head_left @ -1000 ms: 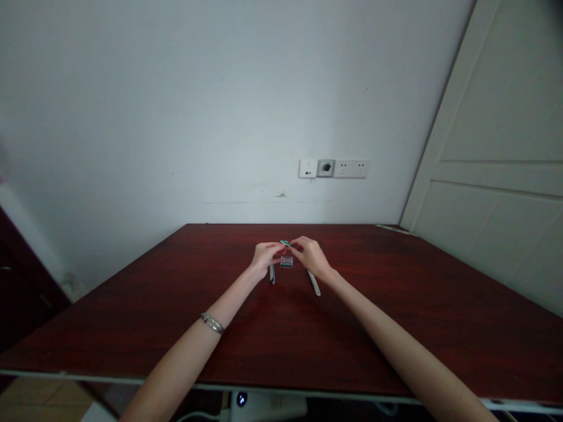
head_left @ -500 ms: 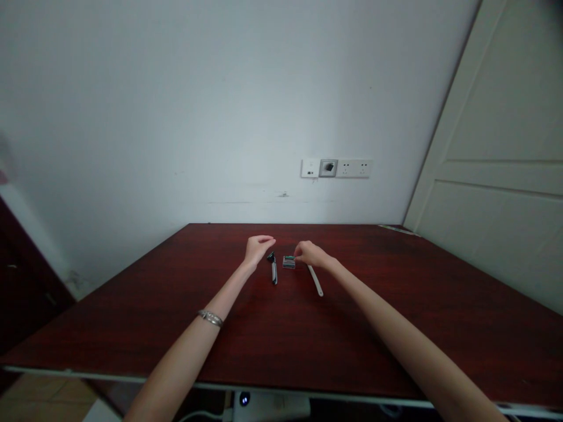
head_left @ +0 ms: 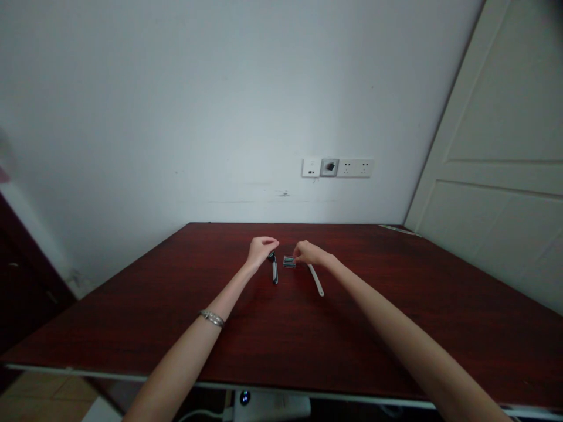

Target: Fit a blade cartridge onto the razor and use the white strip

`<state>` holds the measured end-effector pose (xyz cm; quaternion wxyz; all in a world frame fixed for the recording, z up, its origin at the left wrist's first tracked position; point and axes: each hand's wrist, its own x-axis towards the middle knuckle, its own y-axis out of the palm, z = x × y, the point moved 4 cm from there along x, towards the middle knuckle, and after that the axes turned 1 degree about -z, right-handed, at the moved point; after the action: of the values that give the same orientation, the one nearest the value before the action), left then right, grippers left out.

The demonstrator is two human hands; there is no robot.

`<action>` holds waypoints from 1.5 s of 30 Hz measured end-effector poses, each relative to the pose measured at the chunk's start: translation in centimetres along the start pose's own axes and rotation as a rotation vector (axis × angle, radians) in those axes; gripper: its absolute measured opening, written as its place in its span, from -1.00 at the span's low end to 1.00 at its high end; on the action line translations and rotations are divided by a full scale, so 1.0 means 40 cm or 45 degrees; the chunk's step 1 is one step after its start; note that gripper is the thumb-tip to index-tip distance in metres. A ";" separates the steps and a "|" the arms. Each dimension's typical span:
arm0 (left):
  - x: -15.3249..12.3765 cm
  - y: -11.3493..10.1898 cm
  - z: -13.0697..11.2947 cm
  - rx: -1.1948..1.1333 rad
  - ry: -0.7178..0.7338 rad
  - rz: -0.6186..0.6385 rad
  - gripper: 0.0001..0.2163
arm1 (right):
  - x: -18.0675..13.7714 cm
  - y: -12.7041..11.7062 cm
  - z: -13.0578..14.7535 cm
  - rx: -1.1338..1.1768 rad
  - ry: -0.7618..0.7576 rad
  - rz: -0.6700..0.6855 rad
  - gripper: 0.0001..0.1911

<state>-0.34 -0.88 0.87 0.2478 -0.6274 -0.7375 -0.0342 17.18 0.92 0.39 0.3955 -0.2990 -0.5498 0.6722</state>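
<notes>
A razor (head_left: 275, 271) lies on the table with its black head away from me and its grey-and-black handle toward me. My left hand (head_left: 259, 251) hovers just above the head, thumb and fingers pressed together, with nothing visible between them. To the razor's right sits a small clear case (head_left: 289, 265). At its right side, the fingertips of my right hand (head_left: 308, 252) pinch the end of a small dark razor cartridge (head_left: 288, 259), which is slanted in the case. A pale, slim handle (head_left: 316, 281) with a hole in its end lies below my right hand; its far end is hidden.
The dark red table (head_left: 281, 334) meets a white wall at the back. Sockets (head_left: 338, 168) are set in that wall, and a pale panelled door (head_left: 501, 176) stands at the right. Below the front edge is a white device (head_left: 272, 407) with a cable.
My left hand has moved slightly right, closer over the razor's head. The cartridge with the greenish strip, level before, now slants in the case at my right fingertips.
</notes>
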 end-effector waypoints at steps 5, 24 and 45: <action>-0.003 0.005 -0.006 0.027 0.015 0.028 -0.82 | 0.001 0.002 0.002 0.032 -0.011 0.012 -0.83; -0.004 -0.006 -0.022 -0.040 -0.024 0.015 -0.80 | -0.023 -0.029 -0.007 0.134 -0.005 -0.132 -0.80; 0.023 -0.109 -0.024 0.138 0.111 -0.076 -0.84 | -0.017 0.038 0.230 -0.064 0.231 -0.165 -0.62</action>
<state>-4.23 -1.34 3.23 0.3120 -0.5887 -0.7451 -0.0287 9.52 -4.40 0.86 0.4787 -0.3324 -0.5466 0.6013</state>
